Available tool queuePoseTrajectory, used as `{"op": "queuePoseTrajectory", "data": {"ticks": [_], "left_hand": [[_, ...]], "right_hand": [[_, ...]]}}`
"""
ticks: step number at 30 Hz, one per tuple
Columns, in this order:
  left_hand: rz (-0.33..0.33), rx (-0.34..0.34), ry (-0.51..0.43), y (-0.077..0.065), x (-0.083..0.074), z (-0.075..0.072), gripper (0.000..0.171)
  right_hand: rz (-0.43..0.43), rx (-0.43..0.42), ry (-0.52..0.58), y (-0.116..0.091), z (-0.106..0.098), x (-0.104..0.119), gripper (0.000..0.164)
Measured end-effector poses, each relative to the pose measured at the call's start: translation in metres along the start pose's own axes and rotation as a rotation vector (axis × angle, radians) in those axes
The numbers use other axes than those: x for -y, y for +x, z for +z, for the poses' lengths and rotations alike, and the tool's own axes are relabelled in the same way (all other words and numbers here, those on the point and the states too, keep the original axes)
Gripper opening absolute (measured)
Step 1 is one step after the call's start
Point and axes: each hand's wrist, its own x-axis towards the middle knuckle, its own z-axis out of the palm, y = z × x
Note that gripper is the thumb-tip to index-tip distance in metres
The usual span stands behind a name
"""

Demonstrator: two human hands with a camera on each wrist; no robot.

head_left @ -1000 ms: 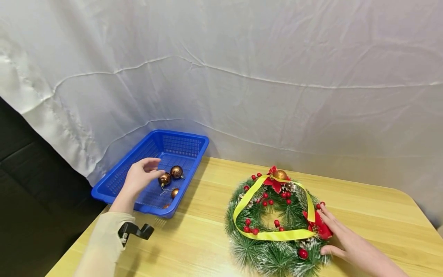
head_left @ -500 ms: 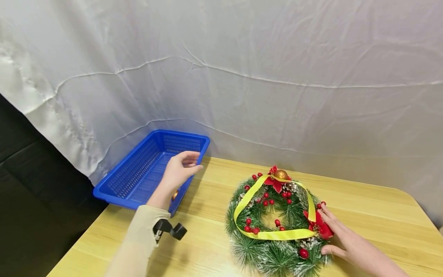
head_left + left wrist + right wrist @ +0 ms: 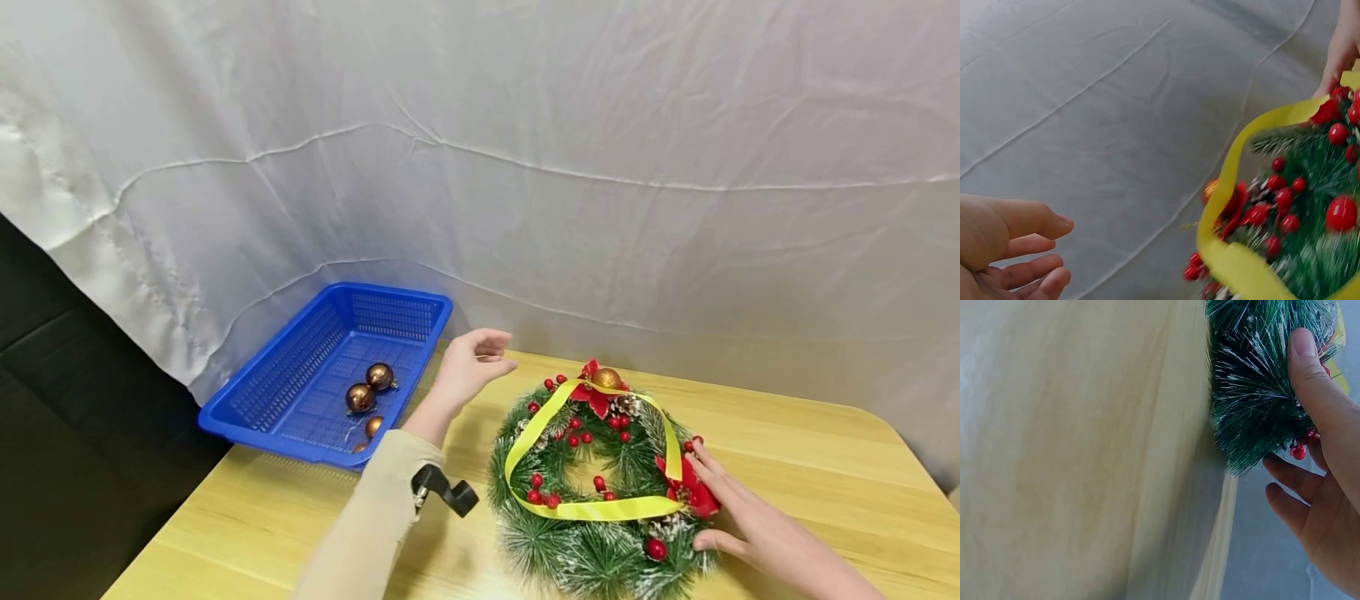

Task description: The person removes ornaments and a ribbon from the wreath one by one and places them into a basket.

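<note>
Hovering btwn basket (image 3: 390, 317) & wreath (image 3: 600, 560): L hand (image 3: 463, 371), fingers relaxed. R hand (image 3: 742, 517), spread, touching wreath.

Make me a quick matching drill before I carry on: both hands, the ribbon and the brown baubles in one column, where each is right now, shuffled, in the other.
Things:
1. left hand
2. right hand
3. yellow ribbon
4. brown baubles

Places:
A. lying in the blue basket
B. touching the side of the wreath
C. in the head view, between basket and wreath, with nothing visible in its grasp
D. looped over the greenery

Pairs: 1-C, 2-B, 3-D, 4-A
</note>
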Motion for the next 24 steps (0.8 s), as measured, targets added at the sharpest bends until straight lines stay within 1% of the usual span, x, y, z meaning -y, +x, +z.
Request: {"op": "queuePoseTrajectory", "data": {"ticks": [6,11,19,24], "left_hand": [[-0.002,0.078,-0.022,0.01,-0.005,0.036,0.039],[0.003,0.124,0.002,0.017,-0.009,0.062,0.036],[0.045,0.137,0.063,0.034,-0.008,0.099,0.032],[0.041,0.148,0.087,0.04,-0.006,0.114,0.029]], "right_hand": [[-0.003,-0.002,0.003,0.0,-0.001,-0.001,0.096],[-0.015,-0.01,0.005,-0.001,0.001,0.0,0.097],[-0.027,-0.014,-0.009,-0.002,0.001,0.0,0.097],[0.003,0.002,0.016,-0.001,0.001,0.001,0.095]]}}
